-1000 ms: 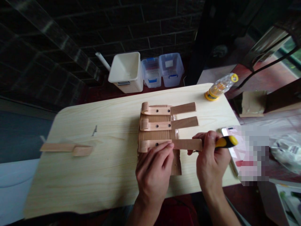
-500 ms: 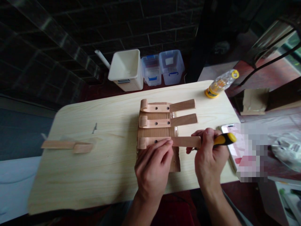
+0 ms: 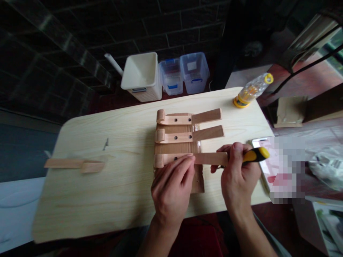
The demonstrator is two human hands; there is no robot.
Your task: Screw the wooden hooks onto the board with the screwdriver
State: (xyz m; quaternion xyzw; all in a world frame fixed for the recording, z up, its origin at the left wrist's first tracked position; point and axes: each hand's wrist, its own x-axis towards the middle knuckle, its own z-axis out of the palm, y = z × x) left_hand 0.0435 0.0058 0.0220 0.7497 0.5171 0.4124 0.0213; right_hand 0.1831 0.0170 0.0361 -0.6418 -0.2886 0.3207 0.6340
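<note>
Left hand point(image 3: 173, 187), fingertips bunched, presses the nearest wooden hook point(image 3: 210, 159); right hand's point(image 3: 238, 178) closed grip holds a screwdriver point(image 3: 255, 155).

From where I stand, I can't read a single word, number or brand. A pale square label point(image 3: 192, 66) sits on the right-hand clear bin point(image 3: 197, 75), at the upper middle of the frame, too small to make out. The bottle's yellow base point(image 3: 241, 102), upper right, has a dark patch, also illegible. On the phone point(image 3: 264, 153), right of centre, pinkish shapes show beside blurred blocks, with nothing legible.
</note>
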